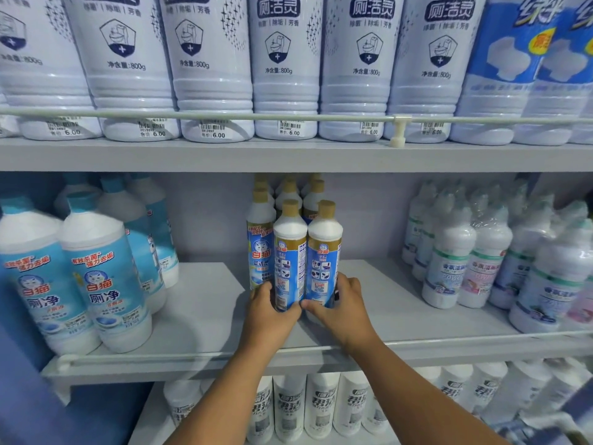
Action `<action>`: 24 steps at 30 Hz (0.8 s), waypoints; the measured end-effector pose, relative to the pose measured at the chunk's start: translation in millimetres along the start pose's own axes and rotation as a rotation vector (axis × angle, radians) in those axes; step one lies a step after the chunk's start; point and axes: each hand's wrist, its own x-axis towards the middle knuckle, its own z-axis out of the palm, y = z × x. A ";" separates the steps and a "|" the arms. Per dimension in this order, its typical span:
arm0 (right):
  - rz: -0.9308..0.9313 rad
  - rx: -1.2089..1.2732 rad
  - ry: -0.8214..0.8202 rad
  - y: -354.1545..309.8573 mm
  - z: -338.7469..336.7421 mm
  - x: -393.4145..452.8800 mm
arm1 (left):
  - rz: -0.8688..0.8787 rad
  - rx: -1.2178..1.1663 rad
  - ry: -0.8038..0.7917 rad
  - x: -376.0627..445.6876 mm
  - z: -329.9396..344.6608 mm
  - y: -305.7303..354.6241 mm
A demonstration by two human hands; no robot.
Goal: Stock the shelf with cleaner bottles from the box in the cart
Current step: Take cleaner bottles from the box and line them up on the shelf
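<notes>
Holding two cleaner bottles (305,252) upright on the grey shelf (205,303), my left hand (269,311) curls around one base and my right hand (340,303) around the other. Behind my grip stand more gold-capped bottles (290,191); left of it blue-label bottles (102,284), right of it wrapped bottles (475,252).

Top of the frame: six white 800g bottles (285,65) and two blue-labelled bottles (510,69) at upper right. Centre: about eight gold-capped bottles (290,252), with two hands (272,313) at the front pair. Middle left: five teal-capped bottles (102,277).
</notes>
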 end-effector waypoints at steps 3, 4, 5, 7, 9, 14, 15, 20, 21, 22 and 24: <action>0.016 0.008 0.019 0.1 0.9 0.3 | -0.028 -0.016 -0.048 -1.1 -2.7 2.5; 0.009 0.019 0.020 0.7 1.0 0.6 | -0.031 -0.026 -0.052 -0.7 -3.3 1.7; -0.002 0.043 0.015 1.1 0.8 0.6 | -0.028 -0.027 -0.048 -0.9 -4.0 2.3; -0.005 0.113 -0.008 0.3 0.1 -0.4 | -0.020 -0.028 -0.028 -2.5 -4.8 4.5; 0.010 0.129 -0.025 0.1 -0.1 -0.3 | -0.018 -0.022 -0.013 -5.4 -4.9 6.6; 0.049 0.004 0.015 0.9 -0.4 2.4 | 0.018 0.002 -0.024 -6.7 -1.6 8.1; 0.055 0.000 0.014 0.8 -0.5 2.3 | 0.010 -0.005 -0.044 -7.5 -2.2 8.7; 0.009 0.042 0.002 0.1 -1.0 1.2 | 0.021 -0.032 -0.006 -8.1 -5.1 6.0; 0.013 0.066 -0.008 -1.1 -1.2 0.7 | 0.018 -0.035 0.006 -8.3 -4.4 7.0; 0.018 0.069 -0.018 -1.8 -1.2 0.4 | 0.020 -0.037 0.017 -8.7 -3.2 7.6; 0.024 0.048 -0.007 -1.2 0.2 1.2 | 0.035 -0.024 0.046 -11.5 -1.5 9.5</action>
